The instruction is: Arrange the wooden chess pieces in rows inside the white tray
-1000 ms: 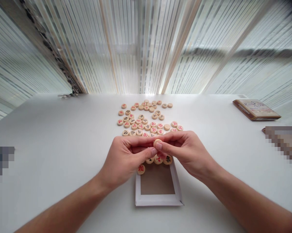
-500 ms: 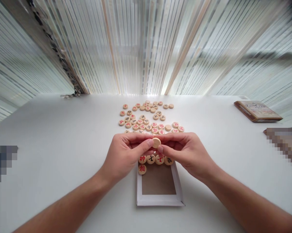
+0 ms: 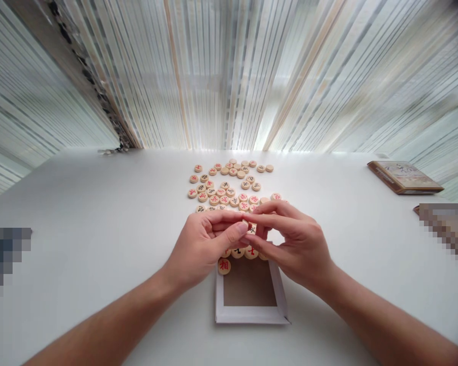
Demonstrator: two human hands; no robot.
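Observation:
Between the fingertips of both hands is a round wooden Chinese chess piece, tilted so that a black character shows. My left hand pinches its left edge with the thumb. My right hand grips it with thumb and forefinger. Just below lies a shallow white cardboard tray with a brown bottom. Inside it, a row of pieces is partly hidden by my fingers, with a red-marked piece below the row at the left wall.
Many loose chess pieces lie scattered beyond my hands, some face down. A patterned box is at the far right of the white table. Blurred blocks cover something at each side edge. A striped curtain hangs behind.
The chess piece has turned from its blank side to show a black character. My right hand's fingers have lifted and spread somewhat, while my left hand has shifted slightly right.

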